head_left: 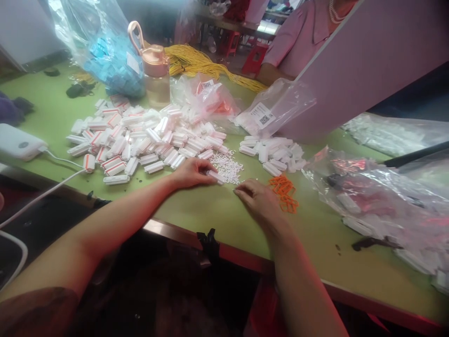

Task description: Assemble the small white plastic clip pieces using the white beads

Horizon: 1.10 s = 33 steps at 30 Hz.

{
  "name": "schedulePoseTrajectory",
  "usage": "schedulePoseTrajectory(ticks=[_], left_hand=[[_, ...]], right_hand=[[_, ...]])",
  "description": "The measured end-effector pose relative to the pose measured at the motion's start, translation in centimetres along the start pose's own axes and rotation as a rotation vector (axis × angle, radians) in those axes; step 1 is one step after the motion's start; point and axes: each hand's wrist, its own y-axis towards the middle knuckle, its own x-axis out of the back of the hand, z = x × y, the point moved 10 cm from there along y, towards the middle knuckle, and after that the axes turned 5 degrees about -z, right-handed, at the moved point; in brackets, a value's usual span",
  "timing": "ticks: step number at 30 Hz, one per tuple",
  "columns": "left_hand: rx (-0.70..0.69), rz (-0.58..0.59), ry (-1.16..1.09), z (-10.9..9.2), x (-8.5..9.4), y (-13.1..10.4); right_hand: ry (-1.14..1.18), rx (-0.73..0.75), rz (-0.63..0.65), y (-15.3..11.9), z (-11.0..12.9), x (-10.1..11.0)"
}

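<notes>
Between its thumb and fingers, my left hand [194, 173] grips a small white plastic housing [216, 177], just above the table. My right hand [257, 199] is closed, thumb and fingertips pinched together; anything in the pinch is too small to make out. Tiny white pins [228, 167] lie loose in a pile between and beyond the hands. Orange plastic clips [285, 193] are heaped right beside my right hand. Behind my left hand spreads a big pile of white housings [140, 135], several with an orange strip. A smaller pile of plain white pieces [277, 153] lies beyond the clips.
A drink bottle [156, 77] stands at the back beside a bag of blue parts [114, 61] and yellow cables [196, 61]. Plastic bags [365, 187] cover the right side. A white device [21, 142] with a cable sits left. Across the table is a person [298, 37].
</notes>
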Motion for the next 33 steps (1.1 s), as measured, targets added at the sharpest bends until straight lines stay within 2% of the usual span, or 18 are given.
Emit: schedulePoseTrajectory(ticks=[3, 8, 14, 17, 22, 29, 33], left_hand=[[0.005, 0.005, -0.012, 0.1, 0.0, 0.0], [-0.015, 0.034, 0.001, -0.5, -0.3, 0.0], [-0.036, 0.090, -0.006, -1.3, -1.3, -0.4], [-0.069, 0.115, 0.016, -1.5, -1.6, -0.6], [-0.095, 0.110, 0.087, -1.8, -1.6, -0.6], [-0.112, 0.109, 0.127, -2.0, -1.6, -0.6], [-0.107, 0.110, 0.118, -1.9, -1.6, -0.6]], right_hand=[[0.044, 0.000, -0.026, 0.1, 0.1, -0.2], [0.228, 0.004, -0.162, 0.4, 0.2, 0.6], [0.301, 0.173, -0.237, 0.4, 2.7, 1.1], [0.242, 0.247, -0.236, 0.3, 3.8, 0.9], [0.108, 0.298, -0.249, 0.2, 4.2, 0.4], [-0.201, 0.420, -0.342, -0.4, 5.9, 0.3], [-0.204, 0.443, -0.368, -0.7, 6.3, 0.4]])
